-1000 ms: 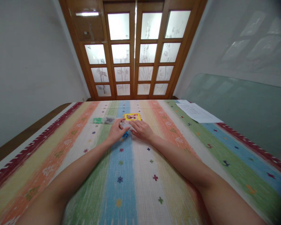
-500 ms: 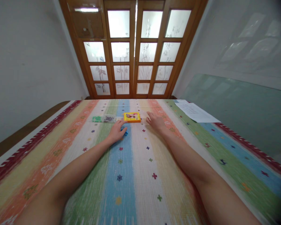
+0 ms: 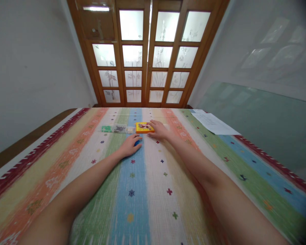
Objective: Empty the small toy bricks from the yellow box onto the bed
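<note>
A small yellow box (image 3: 142, 128) with printed pictures lies on the striped cloth. My right hand (image 3: 158, 130) is closed around its right end, fingers over the far side and thumb by the near edge. Just in front of the box, my left hand (image 3: 130, 145) rests low on the cloth with thumb and fingers apart. Small blue pieces (image 3: 137, 142) show in the gap between them, partly covered by the hand; their kind is too small to make out. Left of the box sits a clear compartment case (image 3: 119, 128) holding green, dark and pale small pieces.
A striped tablecloth (image 3: 158, 204) covers the table. Printed white paper sheets (image 3: 214, 123) lie at the far right. A greenish glass panel (image 3: 257, 112) leans along the right wall. Beyond the table stand wooden doors with glass panes (image 3: 148, 54).
My right hand has moved left from beside the yellow box onto its right end. My left hand has drawn back slightly from the box's front edge. The box stays in place.
</note>
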Action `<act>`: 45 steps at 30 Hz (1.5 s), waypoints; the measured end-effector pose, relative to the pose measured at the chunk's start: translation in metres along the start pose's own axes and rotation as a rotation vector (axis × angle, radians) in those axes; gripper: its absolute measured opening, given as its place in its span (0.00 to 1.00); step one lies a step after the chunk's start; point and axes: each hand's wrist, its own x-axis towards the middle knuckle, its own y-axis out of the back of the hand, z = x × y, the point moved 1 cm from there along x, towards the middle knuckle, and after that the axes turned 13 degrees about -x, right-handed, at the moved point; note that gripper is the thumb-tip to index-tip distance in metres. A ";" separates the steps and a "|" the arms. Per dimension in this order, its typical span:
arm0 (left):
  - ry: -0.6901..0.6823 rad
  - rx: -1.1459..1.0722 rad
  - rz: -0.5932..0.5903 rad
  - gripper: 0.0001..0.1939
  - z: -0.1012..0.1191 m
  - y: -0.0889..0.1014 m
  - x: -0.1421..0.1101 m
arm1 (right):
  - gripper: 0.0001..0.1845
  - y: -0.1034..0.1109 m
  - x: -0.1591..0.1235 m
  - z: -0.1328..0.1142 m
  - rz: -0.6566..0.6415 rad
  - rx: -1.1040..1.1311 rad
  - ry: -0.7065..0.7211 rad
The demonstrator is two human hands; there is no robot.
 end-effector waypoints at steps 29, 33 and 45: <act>0.453 -1.193 0.485 0.19 -0.019 0.035 0.016 | 0.39 0.033 0.011 -0.065 0.148 0.481 -0.085; 0.364 -1.060 0.535 0.14 -0.018 0.041 0.017 | 0.40 0.041 0.005 -0.059 0.194 0.574 -0.031; 0.223 -0.964 0.529 0.17 0.008 0.046 0.016 | 0.44 0.056 -0.035 -0.051 0.242 0.790 0.077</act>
